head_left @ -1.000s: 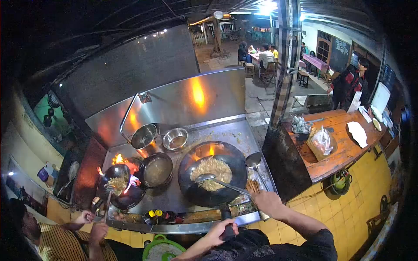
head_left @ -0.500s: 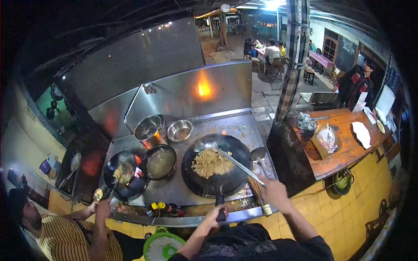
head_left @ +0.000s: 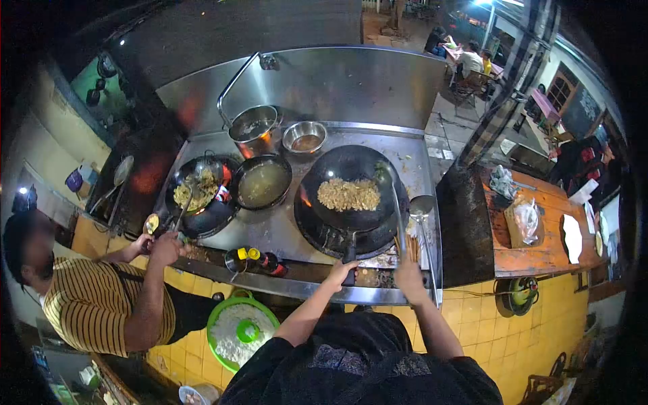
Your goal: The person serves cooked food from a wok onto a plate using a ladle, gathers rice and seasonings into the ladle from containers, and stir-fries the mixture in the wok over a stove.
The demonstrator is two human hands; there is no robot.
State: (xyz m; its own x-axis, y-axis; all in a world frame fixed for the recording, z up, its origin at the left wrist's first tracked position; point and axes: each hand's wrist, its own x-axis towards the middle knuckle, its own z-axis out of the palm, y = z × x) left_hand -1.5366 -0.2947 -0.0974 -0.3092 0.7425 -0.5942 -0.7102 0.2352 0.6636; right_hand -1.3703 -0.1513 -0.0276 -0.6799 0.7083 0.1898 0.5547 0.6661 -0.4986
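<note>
My left hand is wrapped round the handle of a large black wok, which is tilted over the burner. Brown fried food lies in a heap in the wok's middle. My right hand grips a long metal ladle; its head rests near the wok's upper right side. Right of the wok, a black-headed spatula lies on the steel counter.
A co-worker in a striped shirt stirs food in another wok at left. Around are a pan of liquid, a steel bowl, a pot, bottles, a green rice tub and a wooden table.
The view has shifted down. The wok has been raised and tilted, its food gathered into a compact heap. My right hand has brought the ladle from the food to the wok's right side.
</note>
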